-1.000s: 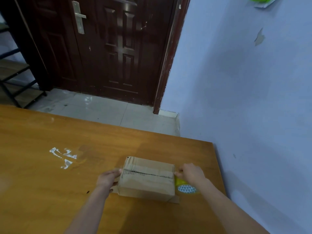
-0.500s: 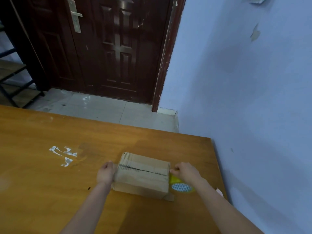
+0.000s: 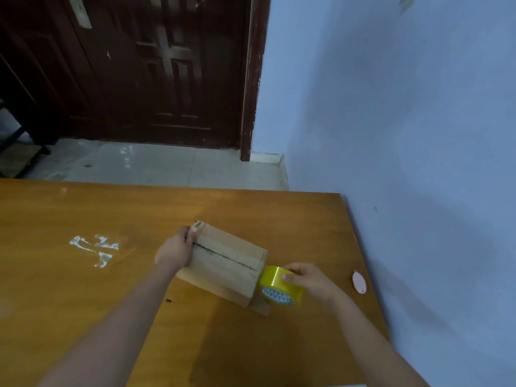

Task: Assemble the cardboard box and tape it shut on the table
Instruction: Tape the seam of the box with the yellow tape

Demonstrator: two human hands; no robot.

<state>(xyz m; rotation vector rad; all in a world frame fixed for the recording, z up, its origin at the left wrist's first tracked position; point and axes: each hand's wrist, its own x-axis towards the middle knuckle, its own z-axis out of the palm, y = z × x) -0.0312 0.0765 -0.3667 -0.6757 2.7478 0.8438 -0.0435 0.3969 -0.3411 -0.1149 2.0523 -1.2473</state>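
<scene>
A small brown cardboard box (image 3: 226, 263) lies on the wooden table (image 3: 83, 303), its top flaps closed along a dark centre seam. My left hand (image 3: 176, 250) grips the box's left end, thumb on top near the far corner. A yellow roll of tape (image 3: 280, 286) stands against the box's right end, and my right hand (image 3: 307, 277) holds it from the right side. A loose flap pokes out under the box's near right corner.
A small pink oval object (image 3: 359, 282) lies near the table's right edge, close to the blue wall (image 3: 405, 135). White tape residue (image 3: 93, 247) marks the table to the left. A dark wooden door (image 3: 145, 65) stands beyond the table's far edge.
The box has turned, its right end swinging toward me. My right hand has moved off the box's end onto the tape roll, which now shows fully. The camera tilted down.
</scene>
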